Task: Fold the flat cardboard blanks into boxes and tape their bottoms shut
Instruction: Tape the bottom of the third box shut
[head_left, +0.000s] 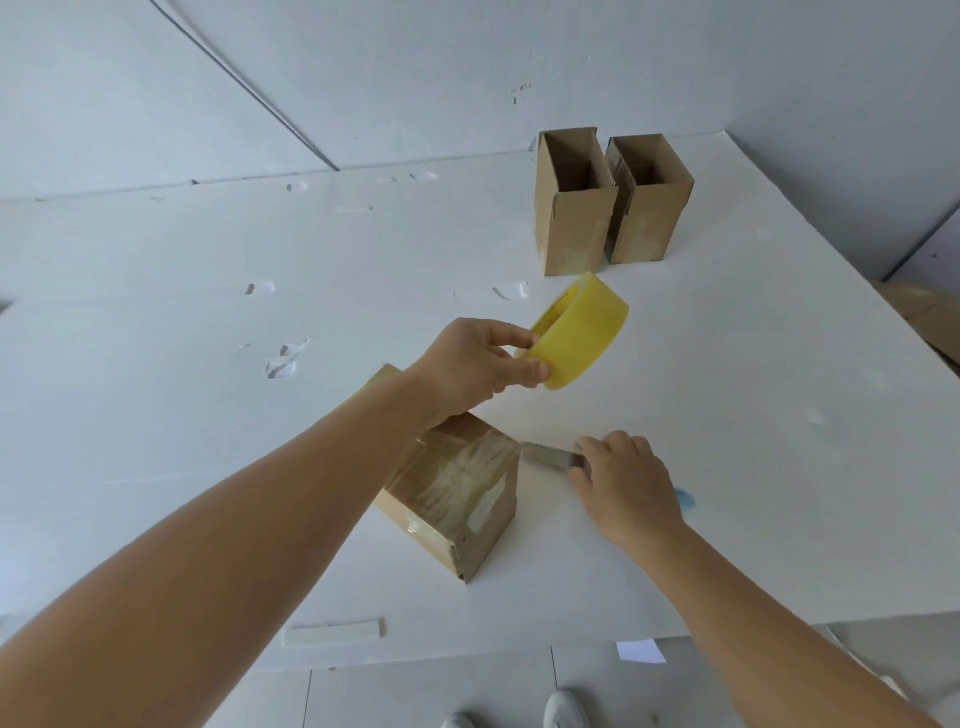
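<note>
We see the left hand (480, 364) lifted above the white table (727, 415), its fingers and thumb pinching a roll of yellow tape (582, 332). Below the forearm a cardboard box (457, 493) stands with its taped bottom facing up. Just beside it the right hand (623, 483) rests on the table, fingers curled round what looks like a knife (550, 455), its blade pointing at the box. Two open boxes (608, 208) stand touching, well apart, farther back.

Head camera looks steeply down, close over the table (208, 467), seemingly tilted.
</note>
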